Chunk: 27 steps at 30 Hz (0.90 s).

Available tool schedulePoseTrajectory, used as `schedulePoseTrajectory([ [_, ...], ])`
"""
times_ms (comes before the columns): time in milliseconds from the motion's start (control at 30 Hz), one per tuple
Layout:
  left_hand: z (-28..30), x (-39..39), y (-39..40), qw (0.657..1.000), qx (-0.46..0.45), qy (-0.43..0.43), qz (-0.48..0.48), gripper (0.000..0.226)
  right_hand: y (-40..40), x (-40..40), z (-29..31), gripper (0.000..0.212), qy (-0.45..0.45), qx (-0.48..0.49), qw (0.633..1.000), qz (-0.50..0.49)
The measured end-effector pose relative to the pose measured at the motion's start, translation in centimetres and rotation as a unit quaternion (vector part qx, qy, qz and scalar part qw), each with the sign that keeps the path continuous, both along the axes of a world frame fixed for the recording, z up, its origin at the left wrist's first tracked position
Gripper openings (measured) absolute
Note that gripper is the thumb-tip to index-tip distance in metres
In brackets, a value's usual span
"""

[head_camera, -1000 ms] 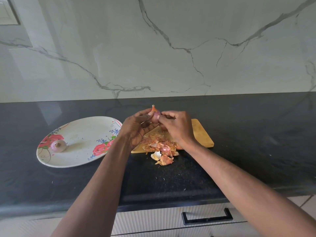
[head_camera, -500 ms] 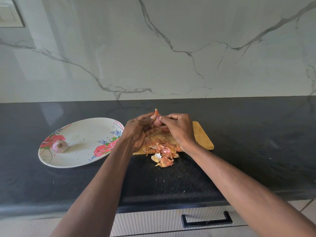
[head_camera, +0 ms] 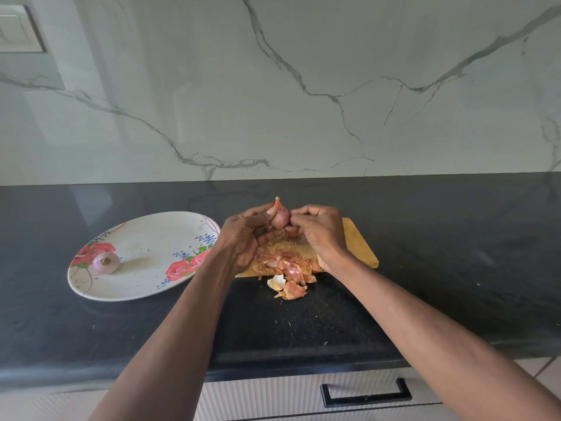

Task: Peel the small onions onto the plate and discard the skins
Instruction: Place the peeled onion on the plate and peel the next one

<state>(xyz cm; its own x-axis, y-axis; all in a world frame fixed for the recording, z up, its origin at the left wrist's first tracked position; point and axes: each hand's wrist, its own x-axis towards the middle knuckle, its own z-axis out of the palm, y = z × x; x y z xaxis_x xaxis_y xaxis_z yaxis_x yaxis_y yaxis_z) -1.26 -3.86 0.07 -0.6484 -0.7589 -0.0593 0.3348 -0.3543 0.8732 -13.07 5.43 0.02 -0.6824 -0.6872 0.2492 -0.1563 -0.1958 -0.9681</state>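
Onion, small, pink-skinned and still partly in its papery coat (head_camera: 280, 218), is being held up between both hands above the far edge of the pale wooden cutting board (head_camera: 358, 241). The left hand (head_camera: 246, 235) is cradling it with curled fingers and a thumb pressed near its pointed tip, while the right hand (head_camera: 318, 229) is pinching at its right side, apparently working a strip of skin loose.

Several slips look possible from here. The bulb is smooth and gripped only at the fingertips, so a hard tug on a stubborn skin could pop it free and send it rolling across the glossy black stone table (head_camera: 455, 253). A tearing skin could come away in scraps instead of one piece. The heap of orange-pink onion skins (head_camera: 285, 265) is already spilling off the board's near edge onto the table, so further peelings may scatter and make the discarding harder. The white oval plate with red rose pattern (head_camera: 151, 238) is sitting well apart to the left, holding one peeled purple-white onion (head_camera: 104, 262); a careless toss could miss it or knock that one off.

No brand, label or readable writing is showing anywhere; the plate is carrying only floral decoration.
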Motion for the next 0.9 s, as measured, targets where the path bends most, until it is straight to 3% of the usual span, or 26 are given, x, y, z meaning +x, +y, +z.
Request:
schedulePoseTrajectory([
  [233,-0.2,-0.1,0.0,1.000,-0.008,-0.016,0.002,0.024,-0.1,0.2,0.3,0.012,-0.023,0.024,0.999,0.003],
  [367,0.0,-0.1,0.0,1.000,-0.001,-0.007,0.007,0.020,-0.3,0.0,-0.2,0.005,-0.012,0.016,1.000,-0.009],
  [500,0.1,-0.1,0.0,1.000,0.023,-0.002,0.015,0.012,-0.4,-0.2,-0.3,0.012,0.010,0.013,1.000,-0.006],
  [700,0.0,-0.1,-0.3,0.999,0.039,0.009,0.031,0.010,-0.4,-0.6,-0.4,0.023,0.237,-0.006,0.971,-0.002],
  [900,0.0,-0.1,-0.1,0.999,0.030,-0.005,0.023,0.010,-0.3,-1.0,-0.5,0.016,0.328,-0.004,0.945,0.008],
])
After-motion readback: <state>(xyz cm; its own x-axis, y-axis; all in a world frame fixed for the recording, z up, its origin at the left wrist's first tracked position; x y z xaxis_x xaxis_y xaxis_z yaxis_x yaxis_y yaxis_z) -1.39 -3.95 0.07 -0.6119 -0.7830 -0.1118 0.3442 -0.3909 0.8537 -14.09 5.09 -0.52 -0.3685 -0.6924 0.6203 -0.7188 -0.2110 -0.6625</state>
